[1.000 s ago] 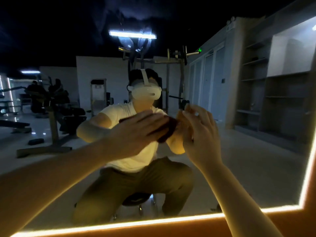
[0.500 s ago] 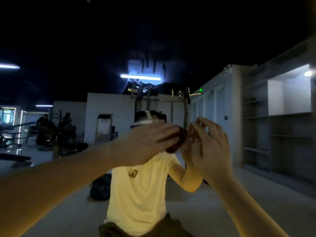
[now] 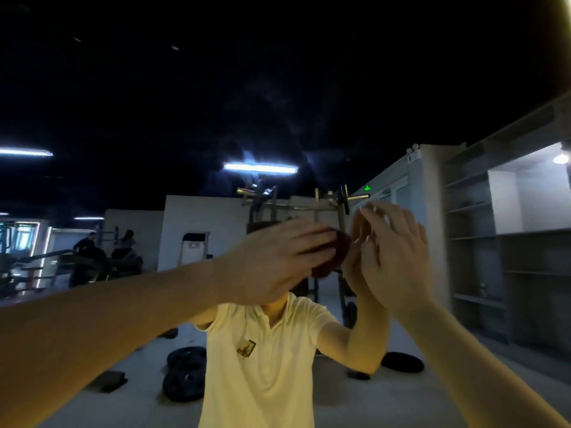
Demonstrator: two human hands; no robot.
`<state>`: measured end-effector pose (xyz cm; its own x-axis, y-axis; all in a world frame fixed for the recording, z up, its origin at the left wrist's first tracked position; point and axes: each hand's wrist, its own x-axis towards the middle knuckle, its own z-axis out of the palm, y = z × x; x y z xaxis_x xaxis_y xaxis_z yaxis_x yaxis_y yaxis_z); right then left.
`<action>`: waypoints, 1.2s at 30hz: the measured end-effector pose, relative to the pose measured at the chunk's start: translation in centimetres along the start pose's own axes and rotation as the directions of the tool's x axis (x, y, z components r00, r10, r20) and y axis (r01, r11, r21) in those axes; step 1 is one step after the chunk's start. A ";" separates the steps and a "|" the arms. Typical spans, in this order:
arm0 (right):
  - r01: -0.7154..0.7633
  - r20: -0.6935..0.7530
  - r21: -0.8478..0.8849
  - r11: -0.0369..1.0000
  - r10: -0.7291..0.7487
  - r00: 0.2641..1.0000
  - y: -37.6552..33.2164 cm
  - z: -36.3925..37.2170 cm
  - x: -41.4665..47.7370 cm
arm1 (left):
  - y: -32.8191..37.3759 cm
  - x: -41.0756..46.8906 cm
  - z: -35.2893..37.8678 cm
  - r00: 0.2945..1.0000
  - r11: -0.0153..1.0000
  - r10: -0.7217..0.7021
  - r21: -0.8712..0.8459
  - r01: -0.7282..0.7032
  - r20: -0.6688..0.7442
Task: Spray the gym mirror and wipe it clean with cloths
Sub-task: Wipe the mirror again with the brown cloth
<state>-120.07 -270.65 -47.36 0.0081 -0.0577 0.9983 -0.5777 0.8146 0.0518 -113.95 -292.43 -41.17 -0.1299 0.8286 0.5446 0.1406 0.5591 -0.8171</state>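
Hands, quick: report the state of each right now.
Left hand: open, straight fingers pressing the dark cloth on the mirror.
Right hand: open, holding nothing.

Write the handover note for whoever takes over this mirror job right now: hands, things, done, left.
Left hand: flat, straight fingers pressing the dark cloth against the mirror.
Right hand: open and empty, fingers straight, at the glass beside the cloth; it seems to meet its reflection.
Spray bottle and any second cloth: not in view.
Done: cloth is on the glass; whether spraying is finished cannot be told.
Left: wipe the rest of the mirror; faint haze seems to show higher up, so check there.
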 end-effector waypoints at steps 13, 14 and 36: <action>0.107 0.101 -0.262 0.959 -0.083 0.991 6.3 1.4 4.3 | -6.2 6.4 1.3 0.893 0.900 -0.421 0.049 0.433 -0.160; 0.119 0.094 -0.240 0.963 -0.099 0.991 6.4 1.2 4.3 | -3.9 5.9 1.7 0.935 0.944 -0.318 0.036 0.327 -0.156; 0.123 -0.002 -0.166 0.978 -0.125 0.992 6.7 1.7 3.3 | -0.8 4.2 2.4 0.993 0.987 -0.108 0.121 0.102 0.044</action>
<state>-125.29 -266.31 -43.81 0.0820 -0.1578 0.9841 -0.4284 0.8859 0.1778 -116.95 -289.50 -38.69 -0.1872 0.7612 0.6209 0.0066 0.6330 -0.7741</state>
